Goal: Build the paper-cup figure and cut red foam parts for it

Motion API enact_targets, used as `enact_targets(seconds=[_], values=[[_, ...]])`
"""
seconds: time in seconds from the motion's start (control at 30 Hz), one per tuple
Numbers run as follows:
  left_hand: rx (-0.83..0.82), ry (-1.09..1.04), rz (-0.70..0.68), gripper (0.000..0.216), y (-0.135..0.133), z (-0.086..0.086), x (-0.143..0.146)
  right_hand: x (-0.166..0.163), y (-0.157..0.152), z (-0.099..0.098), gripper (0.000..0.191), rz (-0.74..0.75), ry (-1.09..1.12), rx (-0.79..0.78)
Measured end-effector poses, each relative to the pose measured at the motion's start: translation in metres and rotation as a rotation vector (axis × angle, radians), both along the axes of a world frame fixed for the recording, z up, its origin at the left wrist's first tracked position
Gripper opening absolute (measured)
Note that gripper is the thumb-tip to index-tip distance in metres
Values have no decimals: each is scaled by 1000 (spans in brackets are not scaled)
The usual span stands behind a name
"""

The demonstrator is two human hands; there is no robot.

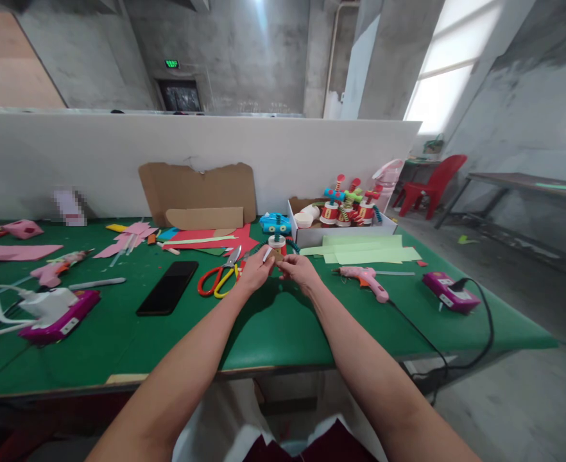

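Observation:
My left hand (255, 269) is closed, its fingers pinching a small brown piece of cardboard (277, 255) from the left. A narrow white strip (266, 254) shows at those fingertips; what it is I cannot make out. From the right, my right hand (302, 271) grips the same cardboard between thumb and fingers. Directly behind stands a paper-cup robot figure (277, 242) with a blue head and dark springy arms, its lower part hidden by the cardboard. Beside my left hand lie red-handled scissors (210, 281) and a yellow-handled pair (224, 282).
A box (345, 236) holds several finished-looking cup figures. Pink glue guns (367, 279) lie right and left, with cords to purple power strips (449, 294). A black phone (168, 289), green paper sheets (364, 249), red paper (201, 240) and leaning cardboard (196, 186) are around.

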State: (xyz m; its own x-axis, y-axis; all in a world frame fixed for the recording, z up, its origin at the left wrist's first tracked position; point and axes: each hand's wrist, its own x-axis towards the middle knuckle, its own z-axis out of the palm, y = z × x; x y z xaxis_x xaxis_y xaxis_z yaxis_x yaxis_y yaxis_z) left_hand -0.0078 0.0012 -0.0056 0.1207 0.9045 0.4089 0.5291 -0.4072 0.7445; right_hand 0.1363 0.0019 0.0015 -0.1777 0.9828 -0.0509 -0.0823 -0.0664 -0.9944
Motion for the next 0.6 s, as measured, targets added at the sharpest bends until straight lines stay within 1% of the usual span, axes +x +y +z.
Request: enact_targets(seconds=[0.1,0.2,0.33,0.4,0.5,0.6], values=[[17,106,25,11,-2,2,1,-2,0,-2,20,-47,-26,8],[50,269,44,12,-8,4,4,-4,0,-3,19,-100,-92,28],[38,512,52,20,-18,9,10,-3,0,-6,16,-181,-281,139],[28,597,49,24,-21,12,11,-3,1,-7,16,-207,-340,173],[26,662,41,24,-22,14,13,-4,1,-9,16,-206,-324,136],[23,647,21,24,-21,12,13,-5,0,-9,16,-213,-275,92]])
